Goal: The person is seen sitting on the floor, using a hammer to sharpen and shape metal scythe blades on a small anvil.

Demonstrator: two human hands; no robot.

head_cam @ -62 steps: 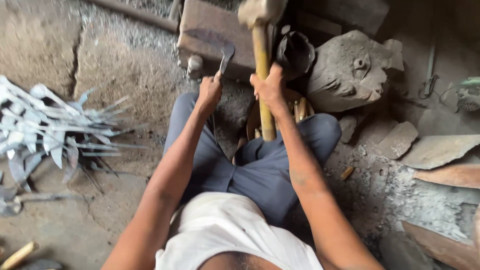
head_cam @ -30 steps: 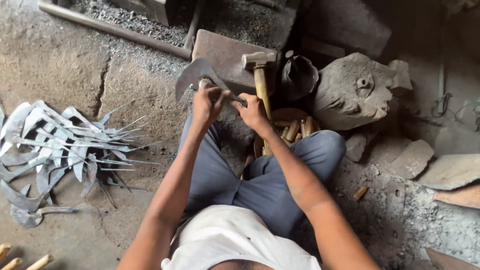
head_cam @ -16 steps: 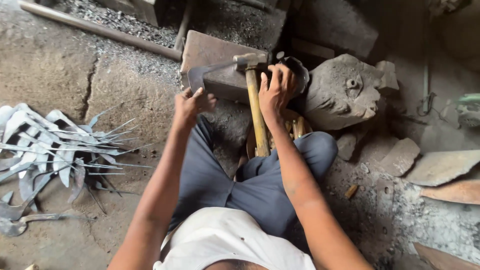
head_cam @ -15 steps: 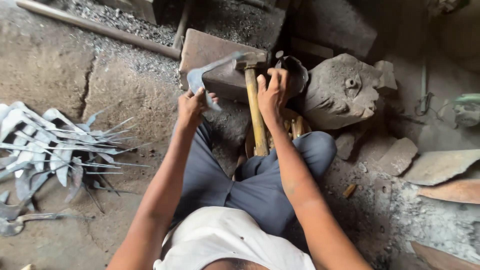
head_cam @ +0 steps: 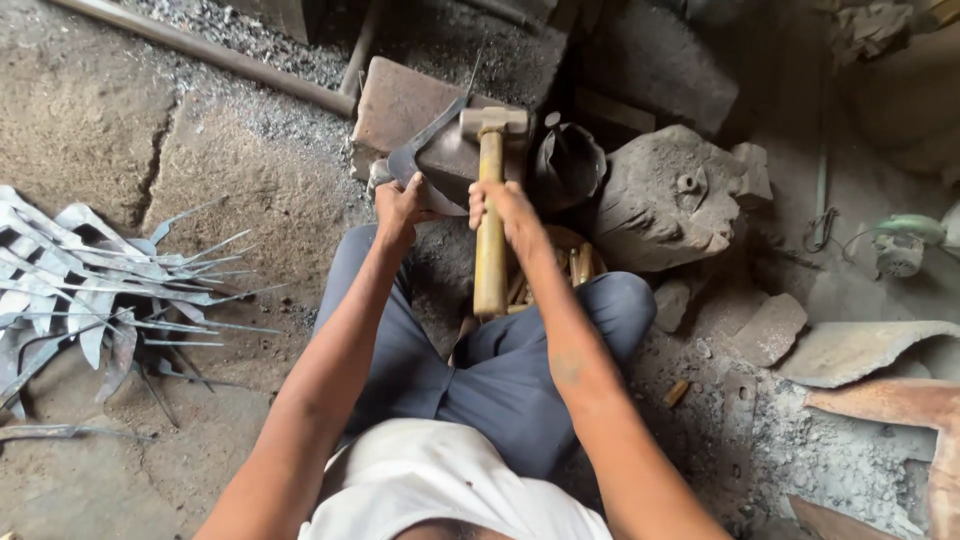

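The left hand (head_cam: 400, 203) is gripping a thin, stiff, sharp-looking blade (head_cam: 425, 150) on the block (head_cam: 400, 100); the right hand (head_cam: 503, 205) is closing around the seemingly heavy hammer's (head_cam: 490, 200) wooden handle

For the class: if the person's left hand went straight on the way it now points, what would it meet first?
The left hand, gripping the curved metal blade, points away from the body. Straight on, it would probably first meet the rusty iron block under the blade, though depth is hard to judge.
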